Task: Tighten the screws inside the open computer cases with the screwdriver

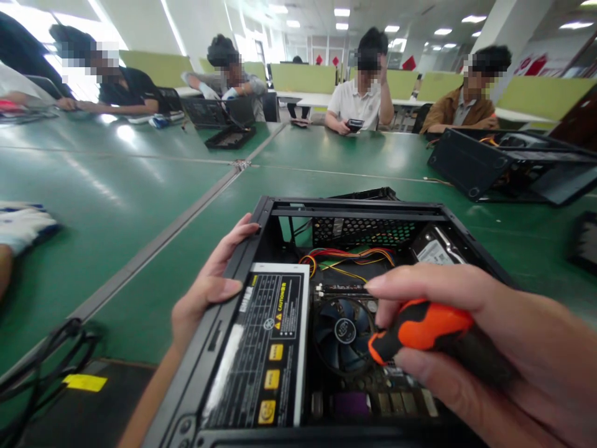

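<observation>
**Screwdriver in Hand Over an Open Computer Case**

Steadies an open computer case [359,207] on the green tabletop [140,205], lower centre of the frame, with left fingers [224,289] closed on the side rim next to the power supply [280,348]. Grips an orange-and-black screwdriver [431,326] at lower right, with right fingers [429,281] wrapped around the handle and its front end near the right edge of the cooling fan [345,330]. Offers no clear view of the tip. Seems best to line the shaft up squarely with any screw head, press down before turning, and turn slowly to avoid a slip onto the circuit board. Calls, by the look of the tight space, for care around the fan blades, a firm left-side hold against twisting, and safe distance from the coloured cables [359,252] at centre.
</observation>
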The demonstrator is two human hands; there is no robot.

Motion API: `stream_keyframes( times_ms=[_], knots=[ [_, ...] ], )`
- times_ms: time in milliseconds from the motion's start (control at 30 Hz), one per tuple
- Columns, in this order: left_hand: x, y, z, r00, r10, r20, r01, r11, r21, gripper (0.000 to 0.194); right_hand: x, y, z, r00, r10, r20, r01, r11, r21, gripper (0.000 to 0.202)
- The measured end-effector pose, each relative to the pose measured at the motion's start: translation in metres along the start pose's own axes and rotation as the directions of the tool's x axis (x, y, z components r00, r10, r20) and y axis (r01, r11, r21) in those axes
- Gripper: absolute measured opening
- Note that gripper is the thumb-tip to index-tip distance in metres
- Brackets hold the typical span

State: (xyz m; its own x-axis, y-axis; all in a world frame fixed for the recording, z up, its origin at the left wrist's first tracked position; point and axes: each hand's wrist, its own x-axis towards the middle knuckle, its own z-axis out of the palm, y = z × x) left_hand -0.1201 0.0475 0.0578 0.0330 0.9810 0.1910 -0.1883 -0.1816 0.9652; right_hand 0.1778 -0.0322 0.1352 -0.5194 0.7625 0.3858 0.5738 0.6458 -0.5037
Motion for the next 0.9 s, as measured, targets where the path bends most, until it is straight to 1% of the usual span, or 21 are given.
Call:
stream_keyframes(
  times_ms=[67,133,200,300,400,500,567,667,767,900],
  knots=[
    [-0.002,-0.001,0.002,1.0,0.002,-0.001,-0.002,1.0,0.0,0.065,0.01,-0.009,0.001,0.999,-0.045,0.015,0.045,0.999,0.016,0.041],
    [-0.005,-0.002,0.005,1.0,0.006,-0.003,-0.006,1.0,-0.015,0.067,0.02,-0.015,0.005,0.992,-0.092,0.088,0.089,0.995,0.034,0.039],
    [-0.005,-0.004,0.004,1.0,0.02,0.022,-0.02,1.0,-0.018,0.069,0.028,-0.018,0.008,0.981,-0.098,0.166,0.092,0.995,0.045,0.038],
    [-0.003,-0.01,-0.001,0.994,0.069,0.082,-0.068,0.998,-0.016,0.068,0.034,-0.017,0.013,0.973,-0.073,0.219,0.061,0.996,0.058,0.039],
    [-0.001,-0.015,-0.005,0.987,0.104,0.125,-0.103,0.995,-0.011,0.067,0.033,-0.015,0.017,0.965,-0.086,0.248,0.07,0.995,0.074,0.039],
    [-0.001,-0.013,-0.005,0.987,0.112,0.112,-0.117,0.992,0.046,0.067,0.031,-0.015,0.02,0.957,-0.108,0.268,0.088,0.993,0.084,0.037],
    [-0.003,-0.01,-0.004,0.99,0.097,0.101,-0.105,0.992,0.073,0.066,0.031,-0.015,0.021,0.955,-0.115,0.273,0.095,0.992,0.086,0.037],
    [-0.003,-0.007,-0.005,0.99,0.082,0.112,-0.091,0.993,0.08,0.065,0.033,-0.014,0.022,0.957,-0.118,0.266,0.101,0.992,0.077,0.037],
    [-0.001,-0.01,-0.008,0.988,0.083,0.132,-0.095,0.991,0.091,0.068,0.033,-0.014,0.021,0.956,-0.122,0.269,0.108,0.992,0.067,0.038],
    [0.0,-0.014,-0.007,0.989,0.111,0.096,-0.118,0.991,0.065,0.069,0.03,-0.01,0.022,0.949,-0.147,0.278,0.132,0.989,0.073,0.037]
  ],
)
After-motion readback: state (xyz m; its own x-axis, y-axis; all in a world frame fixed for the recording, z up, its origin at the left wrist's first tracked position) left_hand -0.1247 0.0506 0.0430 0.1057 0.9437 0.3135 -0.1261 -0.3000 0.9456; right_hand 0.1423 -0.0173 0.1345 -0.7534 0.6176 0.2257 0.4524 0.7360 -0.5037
